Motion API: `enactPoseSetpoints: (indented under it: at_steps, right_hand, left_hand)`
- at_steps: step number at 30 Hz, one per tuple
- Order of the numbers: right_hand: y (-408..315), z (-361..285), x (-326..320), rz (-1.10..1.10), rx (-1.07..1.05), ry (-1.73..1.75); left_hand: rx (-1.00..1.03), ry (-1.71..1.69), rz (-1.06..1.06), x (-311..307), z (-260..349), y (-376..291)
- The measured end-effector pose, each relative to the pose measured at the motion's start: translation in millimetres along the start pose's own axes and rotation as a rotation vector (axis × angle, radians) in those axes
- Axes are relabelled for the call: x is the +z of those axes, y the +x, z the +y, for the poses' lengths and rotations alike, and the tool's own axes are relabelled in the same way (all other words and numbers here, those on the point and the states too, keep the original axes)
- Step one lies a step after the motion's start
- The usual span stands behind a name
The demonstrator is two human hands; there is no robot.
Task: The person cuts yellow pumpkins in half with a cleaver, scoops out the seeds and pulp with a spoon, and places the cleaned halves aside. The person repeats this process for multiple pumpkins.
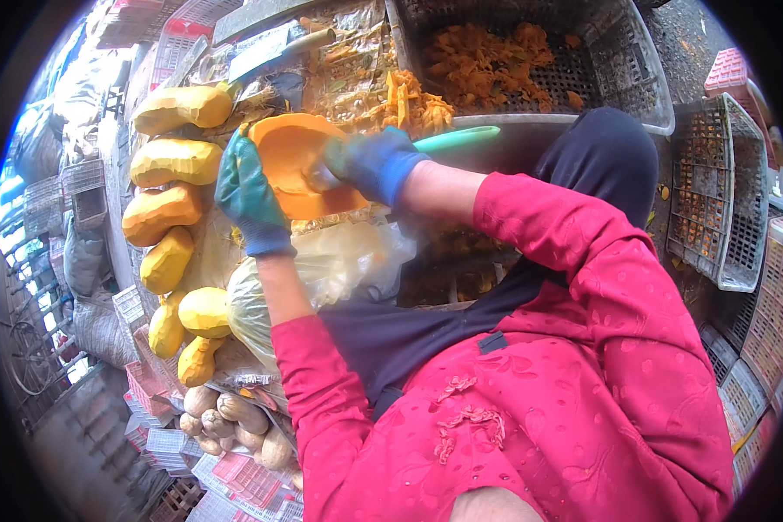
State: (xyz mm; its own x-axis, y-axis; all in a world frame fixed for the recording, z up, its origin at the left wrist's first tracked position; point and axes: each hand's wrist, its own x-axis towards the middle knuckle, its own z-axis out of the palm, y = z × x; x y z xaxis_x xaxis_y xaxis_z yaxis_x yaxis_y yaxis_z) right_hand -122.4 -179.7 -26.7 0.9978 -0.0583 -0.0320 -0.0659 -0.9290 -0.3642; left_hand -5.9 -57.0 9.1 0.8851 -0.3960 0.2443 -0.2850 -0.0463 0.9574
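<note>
My left hand [248,192], in a green and blue work glove, holds the left rim of a peeled, cut-open orange squash [287,156]. In a like glove, my right hand [375,160] is closed on a metal spoon-like scoop [323,176], whose bowl is blurred inside the squash's hollow. A light green handle [460,138] juts out to the right of that hand; whether it belongs to the scoop I cannot tell. Orange pulp [417,107] lies heaped just behind the squash. Peeled yellow squashes [176,162] stand in a column to the left.
A plastic crate [561,119] with orange pulp stands at the top. A clear plastic bag [320,261] lies by my left forearm, next to peeled squashes. Unpeeled squashes [238,414] lie at lower left. A wooden-handled tool [310,40] rests at the back; more crates [724,196] stand at right.
</note>
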Motion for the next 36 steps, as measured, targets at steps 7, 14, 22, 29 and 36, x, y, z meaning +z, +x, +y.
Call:
enactPoseSetpoints:
  at_steps: [7, 14, 22, 29, 36]
  right_hand:
    - [6.1, 0.2, 19.1, -0.185, 0.096, 0.042]
    - [-26.9, 29.8, 6.1, -0.056, 0.172, 0.117]
    - [-11.1, 26.0, 52.5, -0.304, 0.234, -0.059]
    - [-2.6, 18.9, 3.0, -0.051, 0.187, 0.21]
    - [-10.4, 22.3, -0.6, -0.455, 0.006, 0.045]
  left_hand:
    - [0.068, 0.025, -0.027, 15.7, 8.6, -9.6]
    - [0.103, 0.059, -0.036, 11.1, 8.2, -9.3]
    - [0.109, 0.089, -0.069, 9.9, -1.8, -7.7]
    - [0.059, 0.0, -0.119, -6.7, 1.6, -11.5]
    - [0.081, 0.133, -0.172, -11.4, 4.7, -13.8]
